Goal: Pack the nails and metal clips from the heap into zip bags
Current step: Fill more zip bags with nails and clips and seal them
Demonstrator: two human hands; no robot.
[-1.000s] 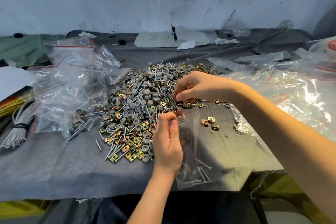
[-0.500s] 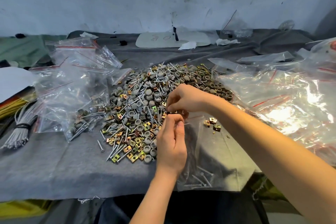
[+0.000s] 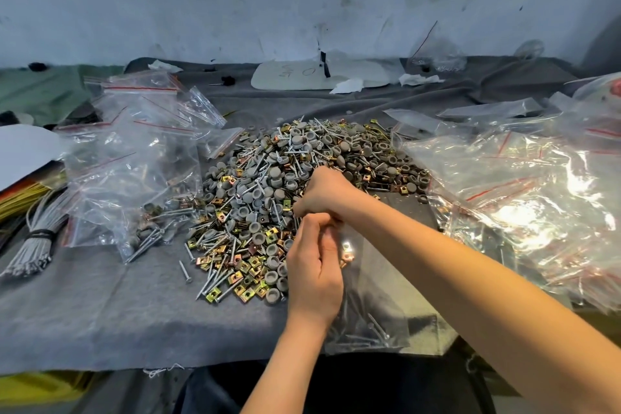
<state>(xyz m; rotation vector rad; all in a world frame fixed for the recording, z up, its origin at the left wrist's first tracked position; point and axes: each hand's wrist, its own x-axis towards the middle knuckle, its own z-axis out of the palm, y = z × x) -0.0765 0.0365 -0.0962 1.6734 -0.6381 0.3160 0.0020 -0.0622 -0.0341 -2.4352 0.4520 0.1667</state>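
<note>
Heap (image 3: 268,185) of nails, metal clips and grey caps sits mid-desk (image 3: 100,312). Both hands are at its near-right edge. Left hand (image 3: 314,270) pinches the mouth of a clear zip bag (image 3: 373,282), which lies flat toward the near desk edge with a few nails (image 3: 378,329) at its bottom. Right hand (image 3: 324,193) is just beyond and touching the left, fingers curled down at the bag mouth; can't tell if it holds anything. Filled bags (image 3: 134,171) lie left of the heap, a loose bag pile (image 3: 521,198) right.
</note>
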